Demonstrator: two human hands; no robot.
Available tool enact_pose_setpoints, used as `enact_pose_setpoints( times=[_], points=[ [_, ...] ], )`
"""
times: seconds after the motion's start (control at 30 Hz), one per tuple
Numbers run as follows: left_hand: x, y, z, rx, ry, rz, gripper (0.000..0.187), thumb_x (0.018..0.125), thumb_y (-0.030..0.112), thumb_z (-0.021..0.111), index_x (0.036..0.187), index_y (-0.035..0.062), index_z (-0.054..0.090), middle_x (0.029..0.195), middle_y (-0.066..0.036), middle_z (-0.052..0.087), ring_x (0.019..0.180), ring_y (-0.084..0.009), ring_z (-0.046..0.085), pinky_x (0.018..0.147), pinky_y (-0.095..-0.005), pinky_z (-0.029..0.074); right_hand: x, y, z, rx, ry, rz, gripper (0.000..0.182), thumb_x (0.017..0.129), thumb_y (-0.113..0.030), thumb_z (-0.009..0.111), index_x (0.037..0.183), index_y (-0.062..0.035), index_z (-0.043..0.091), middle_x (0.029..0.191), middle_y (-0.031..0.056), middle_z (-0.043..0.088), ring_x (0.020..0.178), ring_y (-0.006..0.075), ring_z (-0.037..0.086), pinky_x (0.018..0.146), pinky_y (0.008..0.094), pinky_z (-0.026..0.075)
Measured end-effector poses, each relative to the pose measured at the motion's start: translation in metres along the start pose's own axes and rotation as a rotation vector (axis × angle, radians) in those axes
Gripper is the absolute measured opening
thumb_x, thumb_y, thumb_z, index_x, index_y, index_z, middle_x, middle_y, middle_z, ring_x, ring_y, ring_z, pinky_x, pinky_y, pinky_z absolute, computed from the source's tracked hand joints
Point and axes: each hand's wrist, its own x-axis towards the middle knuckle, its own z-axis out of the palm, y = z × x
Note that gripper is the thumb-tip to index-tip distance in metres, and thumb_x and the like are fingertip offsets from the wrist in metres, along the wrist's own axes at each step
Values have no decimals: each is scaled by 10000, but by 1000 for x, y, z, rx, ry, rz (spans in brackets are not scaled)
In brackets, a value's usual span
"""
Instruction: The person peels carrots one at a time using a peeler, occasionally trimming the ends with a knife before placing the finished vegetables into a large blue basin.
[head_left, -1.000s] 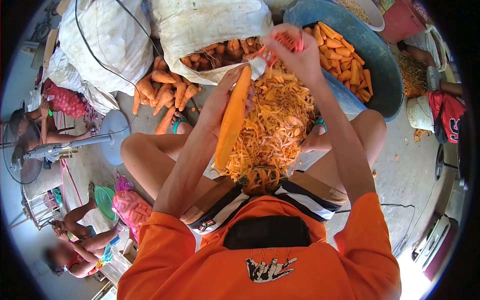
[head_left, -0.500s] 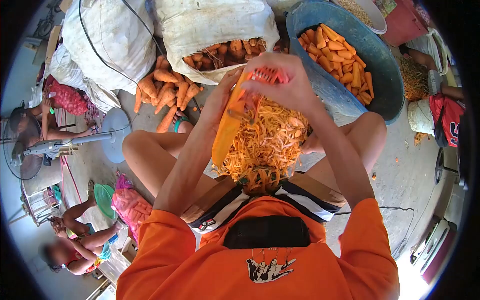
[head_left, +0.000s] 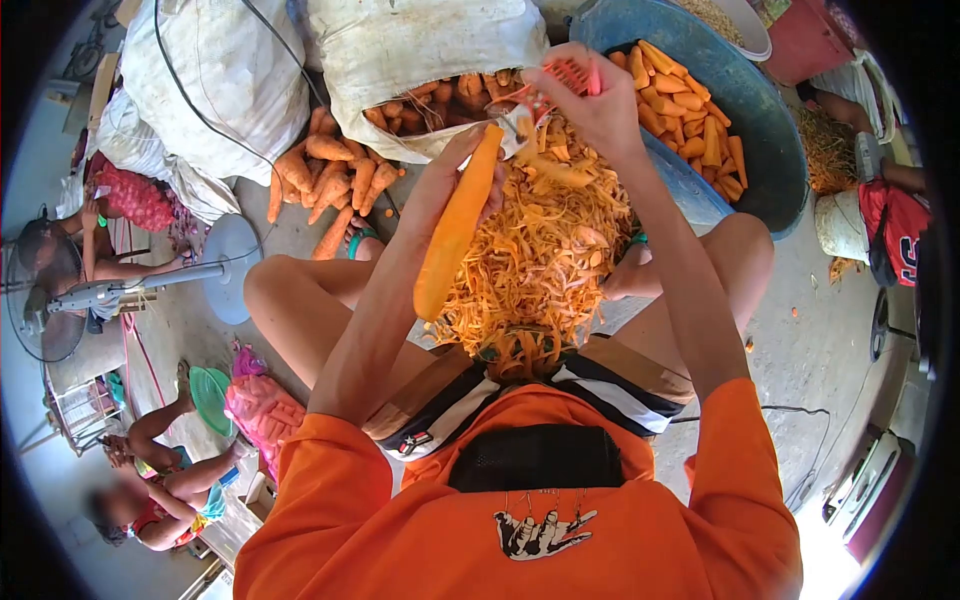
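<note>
My left hand (head_left: 448, 180) is closed round the upper part of a long peeled carrot (head_left: 452, 240), which hangs tilted down toward my lap. A red-handled peeler (head_left: 533, 102) is gripped in my right hand (head_left: 605, 108), its blade end close to the carrot's top but apart from it. A blurred strip of peel shows just below the blade. Under both hands, a big heap of carrot peelings (head_left: 565, 250) lies between my legs. Whatever container holds the heap is mostly hidden.
A blue tub (head_left: 785, 170) of peeled carrots stands ahead on the right. An open white sack (head_left: 430, 45) of unpeeled carrots lies ahead, with loose carrots (head_left: 325, 175) beside it. To the left are a standing fan (head_left: 232, 265) and two seated people.
My right hand has moved up and right with the peeler, away from the carrot. The carrot has shifted slightly and now shows more of its length.
</note>
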Motion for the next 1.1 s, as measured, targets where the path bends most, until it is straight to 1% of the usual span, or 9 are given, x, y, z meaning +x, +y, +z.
enact_pose_setpoints(
  times=[0.07, 0.13, 0.27, 0.33, 0.4, 0.5, 0.63, 0.73, 1.1],
  points=[
    [-1, 2, 13, -27, 188, 14, 350, 1044, 406, 610, 1232, 112, 595, 918, -61, 664, 749, -140, 659, 582, -258, 533, -3, 4, 3, 33, 25, -44, 174, 945, -126, 776, 1042, -11, 688, 906, 7, 731, 793, 68, 666, 723, 212, 526],
    [-1, 3, 2, 84, 22, 49, 371, 1049, 416, 600, 1257, 110, 578, 965, -68, 666, 767, -144, 665, 605, -272, 560, -32, -59, 17, 472, -198, 52, 180, 920, -118, 795, 1036, -15, 704, 900, 11, 734, 798, 71, 666, 731, 232, 534],
    [-2, 1, 15, 205, 213, 196, 330, 1079, 380, 551, 1257, 103, 576, 1027, -60, 665, 816, -148, 666, 619, -289, 564, -39, -76, 18, 144, -271, -399, 198, 865, -98, 826, 1023, -23, 733, 934, 20, 743, 838, 93, 677, 762, 271, 548],
    [2, 4, -7, 205, -36, 108, 305, 1076, 349, 567, 1241, 92, 581, 1002, -52, 654, 804, -144, 659, 620, -283, 555, -20, -29, 16, 213, -153, -266, 233, 848, -121, 849, 1029, -31, 733, 938, 26, 744, 841, 100, 679, 757, 275, 544],
    [0, -1, 4, 46, 121, 71, 304, 1061, 332, 602, 1229, 80, 590, 969, -41, 638, 798, -140, 652, 612, -272, 548, 3, 2, 0, 9, 102, 36, 282, 808, -133, 880, 1032, -39, 737, 937, 40, 747, 853, 121, 688, 778, 291, 540],
    [0, 4, 11, -156, 137, 39, 309, 1043, 338, 628, 1196, 70, 619, 943, -56, 645, 739, -141, 652, 564, -268, 533, -14, -33, 7, 433, -65, 111, 282, 830, -164, 874, 1033, -36, 726, 928, 36, 745, 855, 115, 685, 779, 287, 532],
    [-7, 8, 21, 90, 173, 94, 349, 1029, 373, 642, 1181, 59, 624, 896, -76, 669, 659, -151, 655, 540, -265, 532, -36, -74, 20, 131, -213, -415, 283, 834, -188, 898, 901, 2, 700, 780, 9, 706, 652, 41, 619, 588, 233, 481],
    [3, 4, -4, -129, -87, 20, 251, 1067, 227, 592, 1200, 18, 633, 1013, -58, 634, 856, -153, 650, 638, -237, 533, -19, -29, 20, 437, -12, -36, 228, 860, -143, 867, 901, -3, 693, 839, 19, 733, 717, 49, 664, 632, 232, 513],
    [-2, 2, 3, -43, -35, 33, 285, 1080, 236, 563, 1289, 53, 629, 1057, -73, 657, 901, -171, 683, 622, -246, 554, -22, -19, 16, 280, -40, -100, 241, 884, -199, 855, 951, -18, 710, 760, -6, 685, 707, 26, 601, 657, 237, 504]
  ],
)
